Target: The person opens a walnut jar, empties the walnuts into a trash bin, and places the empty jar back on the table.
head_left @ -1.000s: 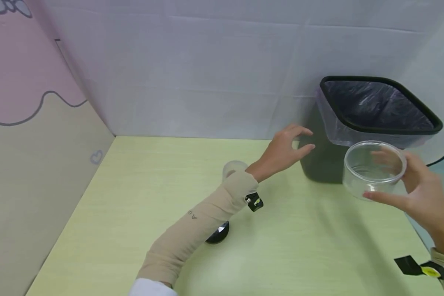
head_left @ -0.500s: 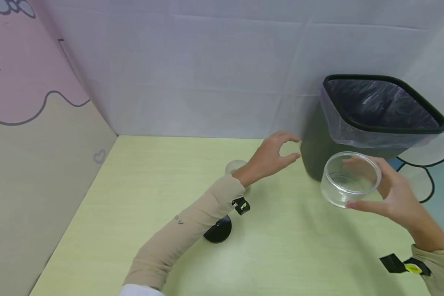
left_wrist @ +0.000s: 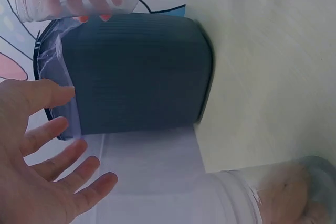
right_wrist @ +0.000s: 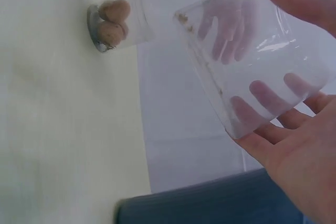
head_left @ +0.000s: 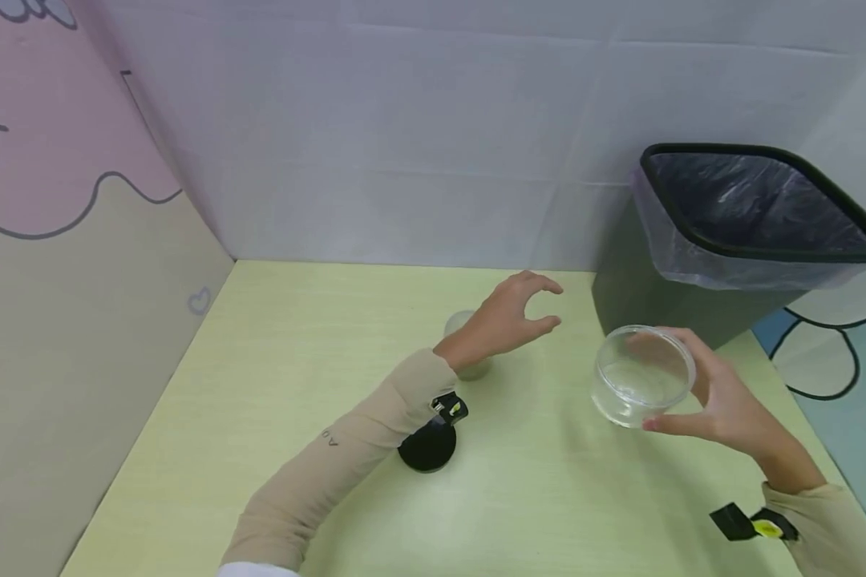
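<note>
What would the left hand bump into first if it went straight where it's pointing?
Probably the dark bin: in the head view the left hand points toward its side, though depth is hard to judge.

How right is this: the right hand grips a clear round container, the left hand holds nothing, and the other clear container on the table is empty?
The other clear container isn't empty: the right wrist view shows two brown, roundish things inside. The right hand does grip the clear round container, and the left hand holds nothing.
</note>
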### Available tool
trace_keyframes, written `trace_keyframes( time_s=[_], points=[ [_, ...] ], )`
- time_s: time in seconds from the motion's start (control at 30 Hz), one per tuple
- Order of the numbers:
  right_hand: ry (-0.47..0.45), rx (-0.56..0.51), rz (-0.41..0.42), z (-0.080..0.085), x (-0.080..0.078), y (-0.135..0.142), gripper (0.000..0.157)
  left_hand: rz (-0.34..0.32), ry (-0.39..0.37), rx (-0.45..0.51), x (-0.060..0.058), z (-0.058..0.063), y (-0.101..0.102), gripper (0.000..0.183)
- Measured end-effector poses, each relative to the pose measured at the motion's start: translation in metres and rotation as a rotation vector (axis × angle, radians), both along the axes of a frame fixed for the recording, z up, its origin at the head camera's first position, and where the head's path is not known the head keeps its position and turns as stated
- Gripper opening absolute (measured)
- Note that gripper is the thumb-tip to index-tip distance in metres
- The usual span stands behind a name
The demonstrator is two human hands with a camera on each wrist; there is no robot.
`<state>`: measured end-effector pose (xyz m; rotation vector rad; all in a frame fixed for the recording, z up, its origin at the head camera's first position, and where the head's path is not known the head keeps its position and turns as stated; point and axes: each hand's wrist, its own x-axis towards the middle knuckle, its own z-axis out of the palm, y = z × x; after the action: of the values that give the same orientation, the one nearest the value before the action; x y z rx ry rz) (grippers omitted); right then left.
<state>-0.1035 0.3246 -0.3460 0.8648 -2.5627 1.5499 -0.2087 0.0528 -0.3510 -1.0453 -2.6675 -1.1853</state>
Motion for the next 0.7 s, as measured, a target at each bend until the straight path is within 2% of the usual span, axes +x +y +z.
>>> trace_keyframes(
  time_s=[0.13, 0.43, 0.57, 0.7],
  points=[
    [-0.001, 0.052, 0.0, -0.008, 0.001, -0.006, 0.099, 0.005, -0.035, -0.016, 0.001, -0.004, -0.008, 0.037],
    [-0.07, 0.01, 0.079, -0.024, -0.002, -0.017, 0.098, 0.023, -0.059, -0.048, 0.0, -0.013, -0.024, 0.038],
    [-0.071, 0.014, 0.114, -0.032, -0.004, -0.024, 0.098, 0.03, -0.082, -0.078, 0.001, -0.016, -0.03, 0.038],
    [-0.093, 0.028, 0.137, -0.04, -0.003, -0.032, 0.095, 0.064, -0.111, -0.095, 0.002, -0.021, -0.036, 0.038]
  ],
)
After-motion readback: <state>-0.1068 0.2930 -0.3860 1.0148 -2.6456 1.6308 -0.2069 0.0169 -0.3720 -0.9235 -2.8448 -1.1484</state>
